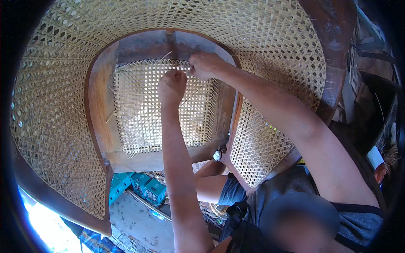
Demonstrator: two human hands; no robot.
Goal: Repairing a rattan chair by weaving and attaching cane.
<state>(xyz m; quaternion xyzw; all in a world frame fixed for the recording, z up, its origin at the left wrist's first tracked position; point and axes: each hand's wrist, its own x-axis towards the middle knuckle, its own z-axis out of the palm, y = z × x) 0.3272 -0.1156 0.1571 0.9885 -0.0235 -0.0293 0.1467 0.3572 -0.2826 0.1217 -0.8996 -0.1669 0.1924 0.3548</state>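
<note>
A cane seat panel (139, 105), woven in an open lattice, fills the middle of a wooden seat frame (101, 88). Over its upper part my left hand (172, 87) is closed, fingers curled toward the top rows; whatever they pinch is too small to make out. Just right of it, at the panel's top edge, my right hand (206, 65) is closed with its fingertips pinched together against the weave. A pale cane strand runs along the top rows to those fingertips. Loose strand ends stick out around the panel's edges, one (166, 55) near the top.
Woven cane back and sides (55, 97) of the chair curve around the seat inside a dark wooden rim (337, 80). Teal crates (154, 191) stand on the floor below. Timber pieces (375, 63) and clutter lie at the right. My bare knee shows beneath the seat.
</note>
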